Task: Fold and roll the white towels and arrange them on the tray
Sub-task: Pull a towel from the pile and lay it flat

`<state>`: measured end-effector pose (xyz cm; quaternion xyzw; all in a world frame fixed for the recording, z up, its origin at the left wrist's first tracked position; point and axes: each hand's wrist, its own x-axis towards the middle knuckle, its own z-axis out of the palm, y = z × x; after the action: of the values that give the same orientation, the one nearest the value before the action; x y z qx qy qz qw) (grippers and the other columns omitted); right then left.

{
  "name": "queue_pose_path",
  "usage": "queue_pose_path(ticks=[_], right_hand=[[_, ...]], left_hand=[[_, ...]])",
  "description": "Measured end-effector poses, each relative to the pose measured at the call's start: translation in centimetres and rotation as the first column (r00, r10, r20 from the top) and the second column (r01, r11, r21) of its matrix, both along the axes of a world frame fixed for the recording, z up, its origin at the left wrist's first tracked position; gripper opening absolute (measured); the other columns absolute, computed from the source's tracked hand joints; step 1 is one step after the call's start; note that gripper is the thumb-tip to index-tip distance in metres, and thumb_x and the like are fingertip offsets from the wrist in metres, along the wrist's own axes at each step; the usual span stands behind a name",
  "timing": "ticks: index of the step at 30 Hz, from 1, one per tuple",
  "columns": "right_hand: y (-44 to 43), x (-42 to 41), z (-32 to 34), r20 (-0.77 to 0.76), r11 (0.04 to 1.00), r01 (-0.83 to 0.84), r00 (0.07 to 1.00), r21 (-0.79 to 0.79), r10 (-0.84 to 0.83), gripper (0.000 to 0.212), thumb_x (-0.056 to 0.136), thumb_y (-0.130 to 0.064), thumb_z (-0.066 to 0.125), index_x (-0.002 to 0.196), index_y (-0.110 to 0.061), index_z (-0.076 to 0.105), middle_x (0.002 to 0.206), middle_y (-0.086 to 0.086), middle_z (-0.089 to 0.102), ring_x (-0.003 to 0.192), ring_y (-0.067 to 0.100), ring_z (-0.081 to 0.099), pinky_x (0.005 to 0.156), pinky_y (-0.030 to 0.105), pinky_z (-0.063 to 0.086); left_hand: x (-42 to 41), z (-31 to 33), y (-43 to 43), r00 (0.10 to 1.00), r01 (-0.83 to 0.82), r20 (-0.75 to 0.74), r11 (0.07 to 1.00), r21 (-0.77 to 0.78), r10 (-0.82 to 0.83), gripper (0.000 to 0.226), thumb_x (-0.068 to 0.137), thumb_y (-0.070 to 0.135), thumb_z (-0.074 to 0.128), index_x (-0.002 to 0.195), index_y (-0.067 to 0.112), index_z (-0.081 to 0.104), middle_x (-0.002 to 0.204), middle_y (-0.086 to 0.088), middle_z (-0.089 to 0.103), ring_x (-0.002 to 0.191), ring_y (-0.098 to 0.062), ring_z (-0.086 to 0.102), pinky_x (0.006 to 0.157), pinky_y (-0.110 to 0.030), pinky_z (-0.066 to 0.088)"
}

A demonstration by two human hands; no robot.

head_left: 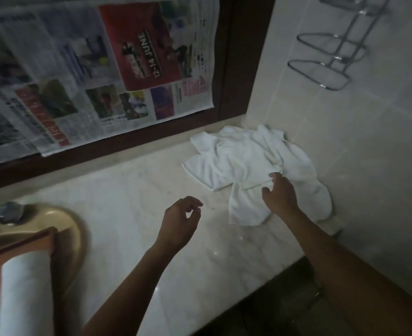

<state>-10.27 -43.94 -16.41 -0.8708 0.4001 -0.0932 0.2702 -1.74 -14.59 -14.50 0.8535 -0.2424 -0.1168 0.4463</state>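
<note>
Over in the far right corner of the counter (pixel 132 214), towels (pixel 236 161) lie heaped. The right hand (pixel 281 196) touches them, fingers (pixel 275 177) spread. The left hand (pixel 179 221) hangs loose, empty.

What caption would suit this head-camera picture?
Right hand reaches over a heap of white towels on the marble counter; left hand hovers empty, one rolled towel already on the tray.

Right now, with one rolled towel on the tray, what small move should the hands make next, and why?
Probably the right hand should pinch one towel from the crumpled towel pile and draw it onto the marble counter: it is at the pile gripping nothing, and the left hand is empty too.
</note>
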Motion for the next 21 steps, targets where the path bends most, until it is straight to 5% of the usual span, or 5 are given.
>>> queue_pose_path(ticks=[5, 9, 15, 18, 21], right_hand=[[-7.5, 3.4, -2.0, -0.180, 0.993, 0.057, 0.981, -0.105, -0.075, 0.067, 0.086, -0.022, 0.074, 0.142, -0.003, 0.040, 0.134, 0.025, 0.051, 0.125, 0.046, 0.051, 0.102, 0.048, 0.044], [-10.6, 4.2, -4.2, -0.210, 0.989, -0.024, 0.978, -0.143, -0.006, 0.050, 0.094, -0.027, 0.071, 0.135, -0.005, 0.054, 0.128, 0.023, 0.061, 0.124, 0.042, 0.055, 0.099, 0.047, 0.048], [-10.3, 4.7, -0.9, 0.095, 0.988, 0.058, 0.994, -0.143, -0.045, 0.024, 0.102, -0.020, 0.060, 0.118, -0.002, 0.063, 0.110, 0.024, 0.069, 0.106, 0.041, 0.065, 0.085, 0.042, 0.048], [-7.7, 4.4, 3.4, 0.268, 0.998, -0.039, 0.962, -0.051, 0.051, 0.021, 0.104, -0.020, 0.058, 0.119, -0.005, 0.062, 0.104, 0.012, 0.069, 0.098, 0.031, 0.064, 0.076, 0.029, 0.037], [-4.5, 3.2, 7.6, 0.344, 0.973, -0.229, 0.915, 0.008, 0.212, 0.009, 0.104, -0.021, 0.059, 0.111, -0.018, 0.063, 0.091, -0.010, 0.063, 0.083, 0.005, 0.059, 0.069, 0.013, 0.037]], left_hand=[[3.8, -0.7, -4.0, 0.999, 0.046, -0.009, 0.999, 0.013, -0.046, 0.017, 0.093, 0.015, 0.065, 0.096, 0.030, 0.073, 0.093, 0.015, 0.073, 0.088, -0.003, 0.067, 0.073, -0.009, 0.042], [5.3, -1.5, -6.2, 0.997, 0.075, -0.006, 0.997, 0.015, -0.075, 0.019, 0.092, 0.012, 0.065, 0.094, 0.029, 0.074, 0.089, 0.015, 0.073, 0.085, -0.001, 0.068, 0.075, -0.012, 0.045], [5.8, -2.1, -7.5, 0.996, 0.074, -0.057, 0.997, 0.025, -0.072, 0.022, 0.092, 0.010, 0.066, 0.092, 0.030, 0.074, 0.087, 0.016, 0.073, 0.085, 0.004, 0.066, 0.073, -0.004, 0.043], [5.5, -1.5, -9.0, 0.995, 0.079, -0.059, 0.996, 0.029, -0.077, 0.020, 0.090, 0.014, 0.071, 0.103, 0.030, 0.071, 0.092, 0.015, 0.072, 0.086, 0.002, 0.066, 0.081, -0.021, 0.052], [4.2, -0.1, -11.1, 0.996, 0.092, 0.014, 0.995, 0.033, -0.092, 0.068, 0.080, 0.028, 0.085, 0.140, 0.023, 0.051, 0.128, 0.003, 0.062, 0.111, -0.010, 0.060, 0.099, -0.034, 0.052]])
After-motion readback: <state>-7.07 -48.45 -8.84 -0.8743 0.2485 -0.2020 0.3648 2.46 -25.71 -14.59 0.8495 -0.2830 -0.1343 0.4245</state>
